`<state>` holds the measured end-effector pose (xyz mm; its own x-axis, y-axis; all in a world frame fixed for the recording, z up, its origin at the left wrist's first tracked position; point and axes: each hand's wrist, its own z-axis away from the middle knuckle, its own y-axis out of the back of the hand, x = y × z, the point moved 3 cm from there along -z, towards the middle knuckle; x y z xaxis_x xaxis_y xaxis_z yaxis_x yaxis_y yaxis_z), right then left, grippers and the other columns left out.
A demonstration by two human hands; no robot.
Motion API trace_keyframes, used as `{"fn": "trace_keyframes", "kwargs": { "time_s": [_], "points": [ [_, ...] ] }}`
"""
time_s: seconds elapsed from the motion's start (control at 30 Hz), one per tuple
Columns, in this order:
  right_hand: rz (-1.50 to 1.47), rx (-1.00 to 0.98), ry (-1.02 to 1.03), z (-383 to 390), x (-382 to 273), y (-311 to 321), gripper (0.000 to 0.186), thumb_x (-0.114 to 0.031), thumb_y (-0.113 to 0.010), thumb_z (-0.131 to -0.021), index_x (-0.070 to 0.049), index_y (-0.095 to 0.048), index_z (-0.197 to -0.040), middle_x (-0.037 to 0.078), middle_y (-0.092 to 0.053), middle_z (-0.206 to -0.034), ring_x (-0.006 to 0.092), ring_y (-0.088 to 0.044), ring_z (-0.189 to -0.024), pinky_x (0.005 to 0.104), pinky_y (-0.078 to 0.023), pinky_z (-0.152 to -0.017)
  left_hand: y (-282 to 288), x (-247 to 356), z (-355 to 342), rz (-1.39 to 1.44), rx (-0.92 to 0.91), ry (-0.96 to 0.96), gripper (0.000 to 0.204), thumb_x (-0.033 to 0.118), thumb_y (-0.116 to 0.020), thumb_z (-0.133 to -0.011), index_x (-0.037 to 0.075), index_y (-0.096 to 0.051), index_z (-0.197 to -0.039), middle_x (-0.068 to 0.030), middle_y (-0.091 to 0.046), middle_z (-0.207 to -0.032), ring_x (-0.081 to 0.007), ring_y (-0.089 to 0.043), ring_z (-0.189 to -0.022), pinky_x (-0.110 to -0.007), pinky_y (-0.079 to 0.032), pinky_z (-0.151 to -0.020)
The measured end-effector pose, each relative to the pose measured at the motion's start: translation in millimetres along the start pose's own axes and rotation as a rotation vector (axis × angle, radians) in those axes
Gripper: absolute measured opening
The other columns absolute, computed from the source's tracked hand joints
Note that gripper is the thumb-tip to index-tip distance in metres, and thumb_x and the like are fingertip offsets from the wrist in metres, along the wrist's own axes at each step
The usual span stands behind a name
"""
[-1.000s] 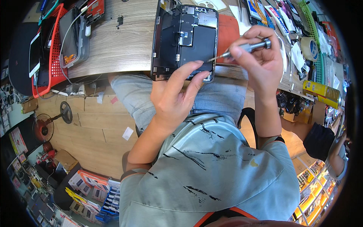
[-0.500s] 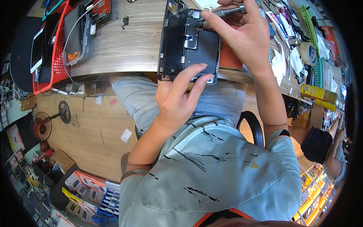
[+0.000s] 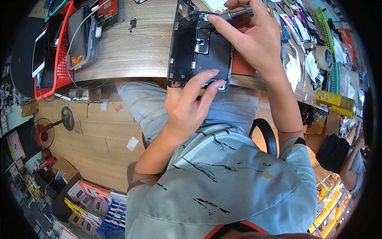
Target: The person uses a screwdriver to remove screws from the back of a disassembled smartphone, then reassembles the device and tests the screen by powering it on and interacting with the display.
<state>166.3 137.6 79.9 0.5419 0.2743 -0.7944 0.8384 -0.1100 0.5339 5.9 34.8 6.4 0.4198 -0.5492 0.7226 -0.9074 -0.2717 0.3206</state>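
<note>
This looks like a phone repair shop. The left fingers (image 3: pixel 202 78) grip the near end of an opened phone (image 3: pixel 219 53), its inner parts bare, and the right fingers (image 3: pixel 227 30) hold a screwdriver (image 3: pixel 235 14) over its far end. Well left of the fingers, by the worktop (image 3: pixel 135 57), a red basket (image 3: pixel 61 65) carries a white phone (image 3: pixel 39 53), with a clear box (image 3: pixel 92 51) beside it. Right of the fingers lie tape (image 3: pixel 324 58), a green basket (image 3: pixel 324 26) and a yellow can (image 3: pixel 336 103). Well behind the fingers, boxes (image 3: pixel 95 191) stand in rows lower left; lit shelves (image 3: pixel 332 203) lower right bear goods too small to tell.
</note>
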Motion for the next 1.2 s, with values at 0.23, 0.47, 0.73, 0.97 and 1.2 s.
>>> {"fn": "trace_keyframes", "kwargs": {
  "time_s": [0.23, 0.47, 0.73, 0.97, 1.2],
  "points": [
    [0.124, -0.067, 0.214, -7, -3, 0, 0.038, -0.015, -0.081, -0.087, -0.002, -0.057, -0.113, 0.013, -0.067, -0.08, 0.0226, -0.069, -0.068, 0.0334, -0.054, -0.062, 0, 2, 1, 0.022, 0.006, 0.048, 0.029, 0.006, -0.091, -0.079, 0.003, -0.077, -0.104, -0.0083, -0.075, -0.099, -0.0223, -0.066, -0.086, -0.031, -0.052, -0.077],
    [0.261, -0.285, 0.609, -26, -33, 2, 0.031, -0.016, -0.065, -0.095, 0.002, -0.054, -0.117, 0.025, -0.068, -0.085, 0.044, -0.067, -0.077, 0.0479, -0.051, -0.061, 1, 6, 1, 0.005, -0.025, 0.121, 0.027, 0.004, -0.09, -0.081, 0.002, -0.076, -0.104, -0.0088, -0.075, -0.1, -0.0235, -0.065, -0.09, -0.033, -0.052, -0.081],
    [0.537, -0.181, 0.663, -34, -31, -8, 0.033, -0.035, -0.068, -0.096, -0.006, -0.056, -0.102, 0.018, -0.067, -0.068, 0.0409, -0.068, -0.067, 0.05, -0.051, -0.058, 1, 7, 1, -0.004, -0.025, 0.073, 0.027, 0.004, -0.088, -0.083, 0.002, -0.075, -0.106, -0.0093, -0.076, -0.103, -0.0249, -0.065, -0.093, -0.034, -0.051, -0.086],
    [0.549, -0.238, 0.615, -34, -35, -8, 0.026, -0.028, -0.067, -0.096, -0.005, -0.056, -0.1, 0.018, -0.067, -0.066, 0.0408, -0.068, -0.066, 0.0504, -0.052, -0.059, 0, 6, 0, -0.04, -0.003, -0.017, 0.031, 0.005, -0.089, -0.082, 0.004, -0.075, -0.109, -0.0108, -0.074, -0.103, -0.026, -0.068, -0.087, -0.035, -0.055, -0.078],
    [0.516, -0.186, 0.639, -32, -40, -6, 0.028, -0.031, -0.062, -0.101, -0.004, -0.056, -0.096, 0.017, -0.066, -0.062, 0.0399, -0.068, -0.062, 0.0502, -0.051, -0.056, 0, 6, 0, -0.033, -0.013, -0.007, 0.031, 0.005, -0.088, -0.082, 0.004, -0.075, -0.11, -0.012, -0.072, -0.104, -0.0267, -0.068, -0.088, -0.035, -0.055, -0.079]
  ]
}}
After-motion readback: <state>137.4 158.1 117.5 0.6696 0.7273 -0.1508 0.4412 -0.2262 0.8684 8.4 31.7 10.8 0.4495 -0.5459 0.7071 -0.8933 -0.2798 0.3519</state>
